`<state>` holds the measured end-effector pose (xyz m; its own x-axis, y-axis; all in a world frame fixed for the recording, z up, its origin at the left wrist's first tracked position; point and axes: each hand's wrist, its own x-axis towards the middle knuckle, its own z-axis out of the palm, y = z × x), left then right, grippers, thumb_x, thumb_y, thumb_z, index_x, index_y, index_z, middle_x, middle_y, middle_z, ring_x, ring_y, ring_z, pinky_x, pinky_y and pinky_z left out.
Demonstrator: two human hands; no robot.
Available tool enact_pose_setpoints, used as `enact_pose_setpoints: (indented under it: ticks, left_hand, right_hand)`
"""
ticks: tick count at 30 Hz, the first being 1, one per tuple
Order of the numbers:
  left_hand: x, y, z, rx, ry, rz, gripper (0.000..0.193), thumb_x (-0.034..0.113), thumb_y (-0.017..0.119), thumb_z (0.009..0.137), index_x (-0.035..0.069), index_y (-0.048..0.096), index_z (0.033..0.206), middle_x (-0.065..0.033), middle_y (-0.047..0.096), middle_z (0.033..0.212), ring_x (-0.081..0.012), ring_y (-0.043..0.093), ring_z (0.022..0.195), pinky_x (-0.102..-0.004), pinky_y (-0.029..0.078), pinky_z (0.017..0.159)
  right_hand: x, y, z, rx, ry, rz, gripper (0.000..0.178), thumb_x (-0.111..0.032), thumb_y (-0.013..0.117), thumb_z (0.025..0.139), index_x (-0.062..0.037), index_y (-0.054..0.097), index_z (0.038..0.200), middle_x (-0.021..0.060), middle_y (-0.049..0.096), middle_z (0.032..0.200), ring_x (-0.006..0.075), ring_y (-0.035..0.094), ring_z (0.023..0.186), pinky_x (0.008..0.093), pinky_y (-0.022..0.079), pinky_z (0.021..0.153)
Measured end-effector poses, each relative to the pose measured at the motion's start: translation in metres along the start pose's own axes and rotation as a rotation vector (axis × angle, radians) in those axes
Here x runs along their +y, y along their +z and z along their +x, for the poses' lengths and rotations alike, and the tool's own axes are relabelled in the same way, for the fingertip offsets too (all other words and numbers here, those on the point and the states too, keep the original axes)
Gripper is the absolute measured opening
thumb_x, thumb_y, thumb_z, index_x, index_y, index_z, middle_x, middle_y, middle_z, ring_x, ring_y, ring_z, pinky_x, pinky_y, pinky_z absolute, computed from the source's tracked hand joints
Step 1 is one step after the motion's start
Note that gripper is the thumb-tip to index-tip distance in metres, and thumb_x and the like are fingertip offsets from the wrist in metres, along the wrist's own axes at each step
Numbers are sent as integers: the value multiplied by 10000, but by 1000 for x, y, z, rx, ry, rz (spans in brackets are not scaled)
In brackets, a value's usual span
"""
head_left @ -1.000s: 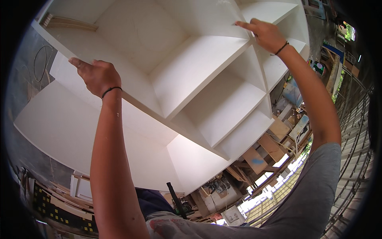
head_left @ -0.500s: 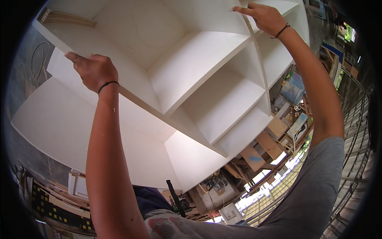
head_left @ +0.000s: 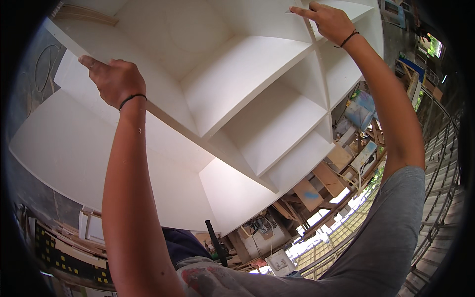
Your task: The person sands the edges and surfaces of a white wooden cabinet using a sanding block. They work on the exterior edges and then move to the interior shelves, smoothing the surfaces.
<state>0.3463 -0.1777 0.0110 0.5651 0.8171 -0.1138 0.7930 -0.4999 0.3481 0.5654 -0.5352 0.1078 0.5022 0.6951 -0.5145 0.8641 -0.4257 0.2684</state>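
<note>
A large white cabinet [head_left: 257, 69] with several open compartments fills the upper middle of the view and stands tilted across it. At the left, my left hand [head_left: 118, 81] is closed over the front edge of its long panel, the index finger stretched along it. Farther off at the upper right, my right hand [head_left: 330, 24] is closed over the edge of an upright divider [head_left: 320, 74], with the index finger reaching past to the left. A small pale bit shows by that fingertip, too small to name. Both palms are hidden.
Below the cabinet's left side lies a wide white panel [head_left: 99, 153]. Wooden boards [head_left: 309, 195], a blue container [head_left: 358, 114] and cluttered shelving [head_left: 262, 230] stand beyond it to the right. A looped cable [head_left: 44, 69] lies on the grey floor [head_left: 29, 89] at the left.
The view has shifted slightly, so the cabinet and background sit a little farther left and up. Both hands stay at about the same places on the cabinet.
</note>
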Motion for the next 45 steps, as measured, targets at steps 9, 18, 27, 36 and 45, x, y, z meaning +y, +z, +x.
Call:
enact_pose_setpoints:
  ticks: [9,18,27,36,45]
  left_hand:
    - [0,1,1,21,37,14,659,178,445,949,33,134,1512,-201,483,1344,-356,601,1094,-420,505,928]
    - [-5,4,1,48,49,26,666,187,456,942,28,145,1509,-209,498,1328,-360,597,1101,-418,503,927]
    - [-1,0,2,7,7,27,665,185,450,944,24,141,1510,-204,492,1346,-359,591,1121,-418,497,946]
    - [3,-2,0,-22,-5,18,664,183,450,944,29,139,1511,-198,490,1346,-365,591,1119,-420,499,944]
    - [4,-4,0,-46,-26,9,653,189,444,945,9,152,1501,-195,484,1358,-361,596,1116,-420,508,935]
  right_hand:
    - [-4,32,-48,-6,-5,162,665,24,519,851,-372,491,1384,61,546,843,243,612,762,353,534,655]
    - [-10,45,-74,-112,-36,135,628,13,510,868,-367,506,1368,53,585,901,260,627,777,362,537,635]
    - [7,22,-20,95,-12,14,627,19,477,883,-365,498,1379,77,596,896,279,617,726,379,524,632]
    - [17,29,-25,39,69,242,608,37,461,886,-337,526,1360,63,600,891,270,625,803,378,546,668]
    - [-20,47,-84,-65,68,232,588,-24,514,876,-391,532,1335,66,581,872,266,643,784,399,546,667]
